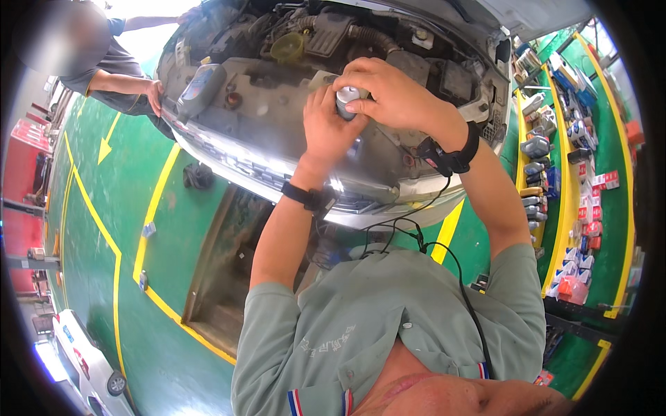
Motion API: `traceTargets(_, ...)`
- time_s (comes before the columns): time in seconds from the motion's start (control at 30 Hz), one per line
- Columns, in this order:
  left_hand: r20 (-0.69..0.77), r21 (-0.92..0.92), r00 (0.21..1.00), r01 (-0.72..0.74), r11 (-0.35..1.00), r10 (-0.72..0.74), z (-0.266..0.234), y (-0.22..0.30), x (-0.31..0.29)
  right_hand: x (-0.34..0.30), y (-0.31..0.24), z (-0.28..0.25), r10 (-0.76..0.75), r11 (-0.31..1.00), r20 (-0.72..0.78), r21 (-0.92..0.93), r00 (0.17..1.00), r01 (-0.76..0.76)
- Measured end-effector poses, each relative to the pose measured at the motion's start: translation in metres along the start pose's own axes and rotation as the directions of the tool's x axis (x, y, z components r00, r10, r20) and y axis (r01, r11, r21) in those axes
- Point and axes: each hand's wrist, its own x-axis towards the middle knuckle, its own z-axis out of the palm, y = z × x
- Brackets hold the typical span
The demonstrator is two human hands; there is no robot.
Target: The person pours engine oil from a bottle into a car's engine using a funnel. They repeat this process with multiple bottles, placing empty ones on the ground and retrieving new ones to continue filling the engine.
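Observation:
Both my hands are raised over the front of a car's engine bay (326,38), closed around a small grey container with a silvery top (346,101). My left hand (329,130) wraps its side from the left, with the thumb in front. My right hand (388,93) curls over it from the right, its fingers at the top. Much of the container is hidden by my fingers, so I cannot tell its exact kind. Left of my hands, a grey plastic jug (201,91) rests on the car's front panel. Farther back, a yellowish funnel (287,48) stands in the engine bay.
At the left, another person's hand (154,96) touches the car's front corner. A raised hood (534,15) is at the upper right. Shelves of bottles and boxes (579,159) line the right. Below the bumper is a floor pit (229,270). Black cables (416,234) hang from my wrist.

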Motion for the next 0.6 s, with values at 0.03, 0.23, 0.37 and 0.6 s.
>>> traceTargets(0.03, -0.007, -0.009, 1.000, 0.001, 1.000, -0.001, 0.000, 0.001, 0.001, 0.003, 0.002, 0.000, -0.018, 1.000, 0.038, 0.010, 0.999, 0.017)
traceTargets(0.23, -0.007, 0.016, 1.000, 0.016, 1.000, -0.016, -0.001, 0.001, 0.001, 0.006, -0.010, -0.011, 0.064, 0.997, 0.094, 0.039, 0.993, -0.068)
traceTargets(0.37, 0.029, 0.029, 0.999, 0.045, 0.999, -0.046, 0.000, 0.000, 0.002, 0.004, -0.011, -0.005, 0.036, 0.997, 0.000, -0.065, 0.999, -0.036)
traceTargets(0.6, 0.015, 0.005, 0.999, 0.037, 0.999, -0.037, -0.001, -0.001, 0.003, 0.006, 0.001, 0.015, -0.059, 0.996, -0.150, -0.068, 0.987, 0.049)
